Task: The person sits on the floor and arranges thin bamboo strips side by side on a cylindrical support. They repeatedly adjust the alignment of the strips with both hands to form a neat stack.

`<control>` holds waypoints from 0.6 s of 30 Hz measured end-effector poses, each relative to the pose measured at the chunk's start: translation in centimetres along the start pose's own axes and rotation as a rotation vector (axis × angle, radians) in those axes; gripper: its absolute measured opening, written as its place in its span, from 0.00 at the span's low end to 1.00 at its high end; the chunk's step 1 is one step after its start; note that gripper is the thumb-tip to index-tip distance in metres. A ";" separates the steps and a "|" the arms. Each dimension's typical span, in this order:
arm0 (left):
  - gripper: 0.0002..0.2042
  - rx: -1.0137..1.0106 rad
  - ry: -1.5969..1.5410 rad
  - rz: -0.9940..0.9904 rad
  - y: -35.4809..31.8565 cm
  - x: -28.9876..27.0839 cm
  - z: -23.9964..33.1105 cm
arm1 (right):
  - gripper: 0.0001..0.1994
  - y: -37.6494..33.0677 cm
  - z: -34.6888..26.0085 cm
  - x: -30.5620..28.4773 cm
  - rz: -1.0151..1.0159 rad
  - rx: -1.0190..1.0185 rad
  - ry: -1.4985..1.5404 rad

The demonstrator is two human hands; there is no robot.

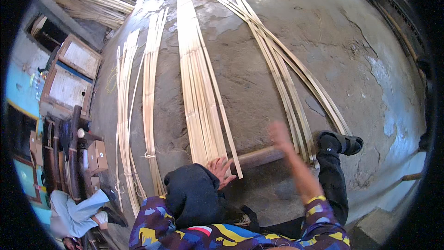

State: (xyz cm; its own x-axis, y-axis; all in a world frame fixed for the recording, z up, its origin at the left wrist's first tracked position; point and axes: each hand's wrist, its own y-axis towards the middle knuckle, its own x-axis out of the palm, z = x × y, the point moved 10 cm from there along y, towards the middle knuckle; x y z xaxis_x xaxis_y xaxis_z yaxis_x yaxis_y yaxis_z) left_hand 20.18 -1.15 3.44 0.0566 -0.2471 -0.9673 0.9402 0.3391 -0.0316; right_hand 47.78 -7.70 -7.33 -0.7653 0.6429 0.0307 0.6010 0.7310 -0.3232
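My left hand point(221, 172) is open, its fingers spread at the near ends of a row of flat bamboo strips point(198, 97) laid side by side. One separate strip point(216, 92) runs along the row's right edge, its near end just right of those fingers. My right hand point(279, 136) is blurred by motion above the right end of a round wooden bar point(261, 157); its finger position is unclear. Right of it, loose bamboo strips point(268, 48) cross each other on the floor, their near ends by my sandalled foot point(340, 142).
Two more bamboo bundles, a tied one point(149, 88) and an outer one point(125, 111), lie to the left. A person point(83, 213) sits at lower left near cardboard boxes point(97, 156). A wooden cabinet point(69, 81) and a stacked bamboo pile point(95, 1) stand farther back.
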 end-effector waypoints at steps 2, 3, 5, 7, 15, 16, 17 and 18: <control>0.32 -0.049 0.023 -0.054 0.3 1.0 -0.9 | 0.18 -2.3 -0.1 14.3 -0.297 -0.217 -0.716; 0.32 -0.065 0.030 -0.048 0.2 1.1 -1.4 | 0.20 -3.0 0.7 18.0 -0.328 -0.138 -0.588; 0.30 -0.077 0.085 -0.101 0.0 2.0 -2.2 | 0.14 -2.5 -0.2 19.3 -0.170 -0.062 -0.451; 0.29 -0.019 0.083 -0.116 -0.1 2.6 -2.2 | 0.11 -2.0 -1.8 15.1 0.124 0.135 -0.267; 0.29 -0.160 -0.161 -0.059 1.8 2.4 -2.8 | 0.09 -5.5 -22.4 -3.2 0.627 -0.528 0.064; 0.29 -0.181 -0.170 -0.085 2.2 2.6 -2.8 | 0.10 -5.4 -21.8 -3.4 0.681 -0.484 -0.112; 0.28 -0.199 -0.173 -0.112 2.6 2.8 -2.8 | 0.10 -5.1 -20.4 -3.1 0.664 -0.440 -0.248; 0.28 -0.204 -0.173 -0.119 2.9 2.8 -2.7 | 0.10 -5.0 -18.7 -3.0 0.637 -0.428 -0.375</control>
State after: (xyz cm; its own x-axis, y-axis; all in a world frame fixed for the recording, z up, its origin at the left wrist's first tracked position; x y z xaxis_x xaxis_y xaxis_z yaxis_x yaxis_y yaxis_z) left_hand 22.17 1.62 -0.01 0.0227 -0.4410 -0.8972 0.8579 0.4694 -0.2090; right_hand 51.41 -9.03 11.89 -0.2321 0.8973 -0.3754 0.9200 0.3278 0.2147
